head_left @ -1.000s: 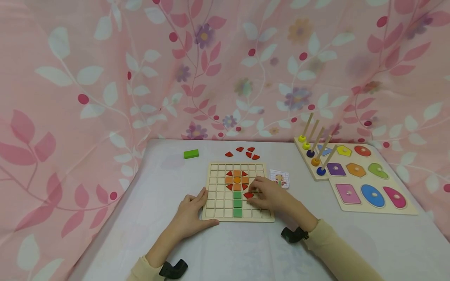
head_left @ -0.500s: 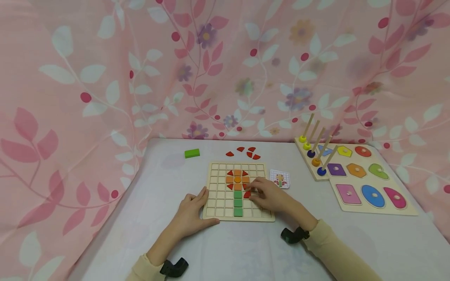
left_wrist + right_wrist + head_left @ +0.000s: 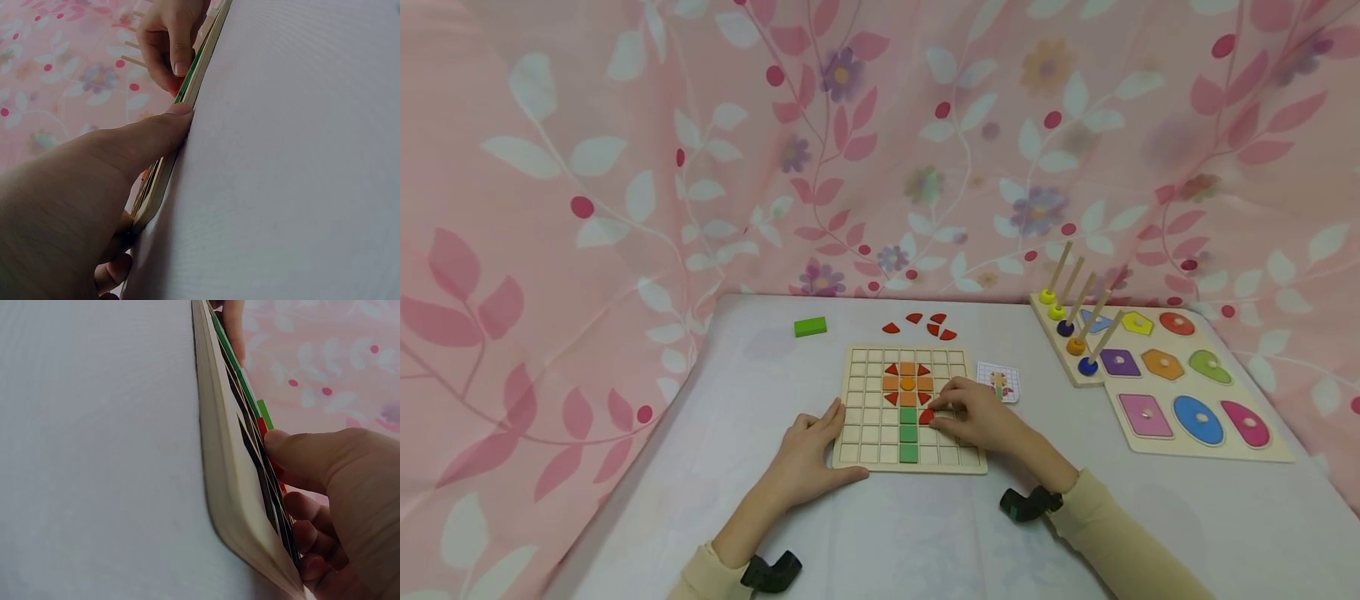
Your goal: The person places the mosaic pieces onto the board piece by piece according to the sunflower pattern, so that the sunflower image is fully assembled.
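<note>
My left hand (image 3: 808, 454) rests at the near left corner of a wooden grid board (image 3: 865, 433). Its thumb lies straight along the front edge, and the index finger touches the left side. Over the board, my right hand (image 3: 973, 414) pinches a red fan-shaped piece (image 3: 927, 416) between thumb and fingers, right beside the top green square (image 3: 907, 415) of a column. In the right wrist view the thumb is on that red piece, low against the board. Orange pieces (image 3: 907, 368) with red fan-shaped pieces at their corners sit higher on the grid.
Several loose red pieces (image 3: 937, 318) and a green block (image 3: 810, 327) lie behind the board. A printed pattern card (image 3: 998, 377) is right of it. Farther right stand a peg stacker (image 3: 1078, 333) and a shape puzzle board (image 3: 1165, 392).
My right hand has brought the red piece slightly left, into the cell beside the green column, and turned it a little. The left hand keeps its place on the board.
</note>
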A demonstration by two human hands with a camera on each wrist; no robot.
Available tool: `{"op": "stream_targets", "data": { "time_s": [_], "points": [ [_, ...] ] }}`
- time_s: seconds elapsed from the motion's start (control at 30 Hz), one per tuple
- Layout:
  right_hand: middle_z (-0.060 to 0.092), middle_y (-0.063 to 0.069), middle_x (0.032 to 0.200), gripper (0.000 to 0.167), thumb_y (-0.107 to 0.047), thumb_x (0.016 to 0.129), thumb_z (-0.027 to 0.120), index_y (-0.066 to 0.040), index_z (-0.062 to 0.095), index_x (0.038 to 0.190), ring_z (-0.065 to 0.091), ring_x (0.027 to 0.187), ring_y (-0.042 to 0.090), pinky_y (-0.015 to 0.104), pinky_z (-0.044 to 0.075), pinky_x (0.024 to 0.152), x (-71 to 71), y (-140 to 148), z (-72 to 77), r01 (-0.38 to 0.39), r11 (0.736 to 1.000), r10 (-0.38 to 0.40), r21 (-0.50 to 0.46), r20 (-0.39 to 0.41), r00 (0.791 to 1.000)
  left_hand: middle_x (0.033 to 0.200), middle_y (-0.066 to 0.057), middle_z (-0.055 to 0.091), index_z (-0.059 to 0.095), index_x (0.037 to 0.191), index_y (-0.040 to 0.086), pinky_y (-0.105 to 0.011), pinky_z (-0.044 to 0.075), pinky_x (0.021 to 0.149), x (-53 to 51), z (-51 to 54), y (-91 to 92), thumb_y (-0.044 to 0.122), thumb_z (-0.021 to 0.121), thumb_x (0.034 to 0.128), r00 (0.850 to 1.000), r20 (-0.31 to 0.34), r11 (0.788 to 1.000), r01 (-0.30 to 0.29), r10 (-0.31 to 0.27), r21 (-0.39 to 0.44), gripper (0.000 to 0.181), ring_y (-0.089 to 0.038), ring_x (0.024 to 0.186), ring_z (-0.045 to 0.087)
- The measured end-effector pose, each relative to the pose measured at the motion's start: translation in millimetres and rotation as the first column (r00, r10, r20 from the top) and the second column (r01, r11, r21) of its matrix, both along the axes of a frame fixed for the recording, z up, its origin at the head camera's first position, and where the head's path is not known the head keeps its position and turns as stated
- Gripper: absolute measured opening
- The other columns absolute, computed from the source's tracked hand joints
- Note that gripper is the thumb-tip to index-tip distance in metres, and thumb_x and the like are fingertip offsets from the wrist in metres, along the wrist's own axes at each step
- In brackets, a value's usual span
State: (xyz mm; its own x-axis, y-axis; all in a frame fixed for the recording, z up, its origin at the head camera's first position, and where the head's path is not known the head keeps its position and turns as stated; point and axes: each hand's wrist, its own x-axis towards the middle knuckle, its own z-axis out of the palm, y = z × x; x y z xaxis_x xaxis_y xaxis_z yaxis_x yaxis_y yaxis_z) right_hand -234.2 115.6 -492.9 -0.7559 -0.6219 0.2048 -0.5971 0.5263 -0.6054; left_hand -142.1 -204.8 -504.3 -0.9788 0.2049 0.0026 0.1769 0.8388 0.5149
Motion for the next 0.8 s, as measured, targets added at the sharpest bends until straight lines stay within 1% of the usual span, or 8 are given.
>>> {"op": "stream_targets", "data": {
  "time_s": [0.17, 0.4, 0.53, 0.67, 0.8],
  "points": [
    [0.067, -0.006, 0.104, 0.021, -0.031, 0.094, 0.084, -0.018, 0.083, 0.110, 0.053, 0.081, 0.009, 0.024, 0.047, 0.069, -0.4, 0.6, 0.3, -0.002, 1.000, 0.002, 0.012, -0.013, 1.000, 0.174, -0.004, 0.030, 0.040, 0.163, 0.007, -0.039, 0.041, 0.093, -0.5, -0.5, 0.3, 0.065, 0.087, 0.0774, 1.000, -0.003, 1.000, -0.002, 0.002, -0.002, 0.114, -0.016, 0.111, 0.042],
    [0.069, -0.004, 0.105, 0.018, -0.028, 0.095, 0.083, -0.019, 0.083, 0.111, 0.054, 0.081, 0.009, 0.024, 0.047, 0.069, 0.9, -0.6, 1.1, 0.008, 1.000, -0.008, -0.006, 0.002, 1.000, 0.174, -0.003, 0.029, 0.039, 0.163, 0.008, -0.039, 0.041, 0.093, -0.7, -0.2, 0.6, 0.065, 0.087, 0.0772, 1.000, 0.010, 1.000, -0.006, 0.006, -0.002, 0.114, -0.016, 0.111, 0.042],
    [0.069, -0.004, 0.107, 0.019, -0.028, 0.096, 0.082, -0.019, 0.083, 0.113, 0.056, 0.085, 0.011, 0.025, 0.048, 0.072, 1.1, -2.2, -0.5, 0.015, 1.000, -0.015, 0.000, 0.016, 1.000, 0.174, -0.003, 0.029, 0.039, 0.163, 0.008, -0.039, 0.040, 0.093, -0.6, 0.4, 0.6, 0.064, 0.087, 0.0772, 1.000, 0.012, 1.000, -0.010, 0.010, -0.006, 0.114, -0.016, 0.111, 0.042],
    [0.069, -0.005, 0.108, 0.020, -0.028, 0.096, 0.082, -0.020, 0.082, 0.115, 0.060, 0.093, 0.011, 0.027, 0.049, 0.077, 1.1, -3.0, -1.7, 0.020, 1.000, -0.021, 0.007, 0.025, 0.999, 0.174, -0.003, 0.029, 0.039, 0.163, 0.008, -0.039, 0.040, 0.093, -0.4, 1.1, 0.6, 0.064, 0.087, 0.0774, 1.000, 0.011, 1.000, -0.009, 0.009, -0.009, 0.113, -0.017, 0.112, 0.042],
    [0.070, -0.007, 0.106, 0.022, -0.028, 0.095, 0.083, -0.019, 0.082, 0.115, 0.058, 0.091, 0.013, 0.028, 0.048, 0.076, -0.6, -1.2, -0.6, 0.017, 1.000, -0.017, -0.003, 0.043, 0.999, 0.174, -0.003, 0.029, 0.039, 0.163, 0.008, -0.040, 0.040, 0.094, -0.5, 1.2, 0.8, 0.064, 0.087, 0.0775, 1.000, 0.013, 1.000, -0.007, 0.007, -0.010, 0.113, -0.017, 0.112, 0.042]
  ]
}}
